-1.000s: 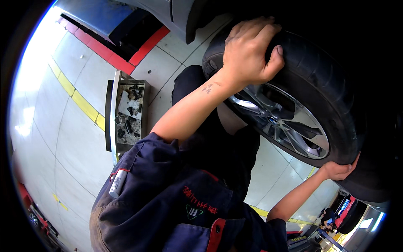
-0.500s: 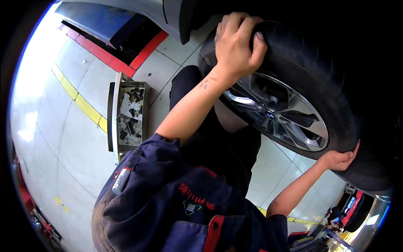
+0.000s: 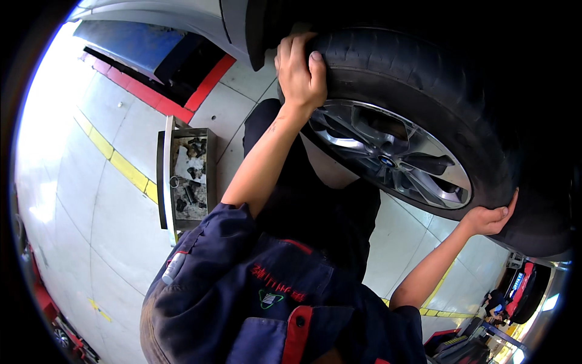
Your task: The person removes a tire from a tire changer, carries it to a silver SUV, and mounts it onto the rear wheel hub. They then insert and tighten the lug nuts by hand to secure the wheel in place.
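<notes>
In front of me a car wheel [image 3: 339,82] stands upright and leaning, its black tyre around a silver and dark multi-spoke rim [image 3: 418,181]. My left hand [image 3: 301,71] is on the tyre's upper left part, fingers curled over the tread and thumb along the near side. At the lower right, my right hand [image 3: 490,219] cups the tyre's edge, its fingers partly hidden behind the rubber. Both hands are closed on the wheel, one at each side. Deep shadow hides the wheel's back and whatever lies behind it.
A metal tray [image 3: 212,176] with dark bolts and small parts is on my left. Beyond it lie a blue lift platform [image 3: 130,48] with a red border [image 3: 209,85] and a yellow floor line [image 3: 127,167]. Car bodywork [image 3: 194,15] hangs overhead. Another person [image 3: 496,303] crouches far right.
My left hand has shifted left along the tyre, toward its left end. The wheel sits slightly higher and farther left in the picture. My right hand keeps its hold on the lower right edge.
</notes>
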